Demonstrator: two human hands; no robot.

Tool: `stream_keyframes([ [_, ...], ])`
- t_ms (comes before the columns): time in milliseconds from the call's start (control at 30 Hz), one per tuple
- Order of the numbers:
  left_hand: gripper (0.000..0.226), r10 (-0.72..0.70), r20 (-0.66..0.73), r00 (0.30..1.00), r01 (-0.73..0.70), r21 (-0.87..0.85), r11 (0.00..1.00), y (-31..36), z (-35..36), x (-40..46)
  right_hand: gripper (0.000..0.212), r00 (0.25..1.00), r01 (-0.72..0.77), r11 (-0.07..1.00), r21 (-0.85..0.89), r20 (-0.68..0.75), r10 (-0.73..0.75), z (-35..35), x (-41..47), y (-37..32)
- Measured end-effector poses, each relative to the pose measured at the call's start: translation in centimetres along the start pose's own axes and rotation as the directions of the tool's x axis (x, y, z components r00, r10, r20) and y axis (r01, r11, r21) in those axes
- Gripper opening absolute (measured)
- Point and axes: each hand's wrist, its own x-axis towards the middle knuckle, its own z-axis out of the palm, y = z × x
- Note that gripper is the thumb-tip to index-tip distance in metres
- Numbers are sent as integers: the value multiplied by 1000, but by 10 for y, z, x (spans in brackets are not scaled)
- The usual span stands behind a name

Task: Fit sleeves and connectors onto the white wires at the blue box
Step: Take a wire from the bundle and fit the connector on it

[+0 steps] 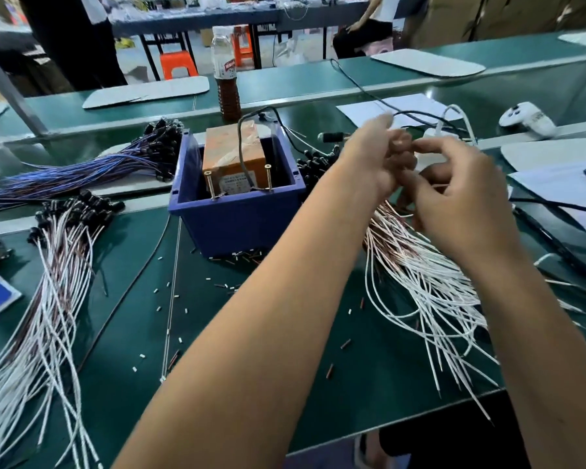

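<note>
Seemingly both hands (430, 170) pinch white wires (420, 265) beside blue box (230, 214); bottle (227, 76) behind.

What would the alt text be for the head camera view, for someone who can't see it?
A person's left hand and right hand meet, fingers curled, above a spread of white wires on a green bench, right of a blue box that holds an orange block. More wire bundles lie on the left, and a bottle stands behind the box.

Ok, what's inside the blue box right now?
Inside the blue box sits an orange block with two upright screws and a dark cable looped over it. The box's front wall hides whatever lies beneath the block.
</note>
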Motion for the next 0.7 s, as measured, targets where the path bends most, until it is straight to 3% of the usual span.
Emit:
stream_keyframes([
  [100, 20, 16, -128, 992, 10, 200, 980, 6, 5, 4, 16, 995, -60, 998, 13, -83, 60, 5, 7, 8],
  [200, 6, 123, -252, 960, -55, 263, 963, -6, 7, 13, 7, 994, -73, 993, -96, -82, 65, 19, 11, 12],
  [267, 11, 205, -256, 945, -98, 377, 921, -20, 0, 22, 9, 997, -71, 986, -153, -44, 65, 28, 10, 16],
  [400, 23, 381, -309, 871, -47, 721, 691, -26, -22, 41, 8, 990, -112, 955, -273, 55, 131, 36, 6, 25],
  [533, 14, 382, -245, 891, 15, 858, 514, -25, -34, 52, 12, 967, -110, 900, -422, 164, 195, 34, 3, 30],
  [600, 7, 434, -247, 866, -1, 868, 496, -25, -39, 55, 16, 971, -52, 867, -495, 177, 160, 29, 0, 30],
  [700, 29, 525, -286, 801, 19, 890, 455, -26, -47, 64, 19, 963, -4, 831, -556, 221, 153, 25, -2, 29],
])
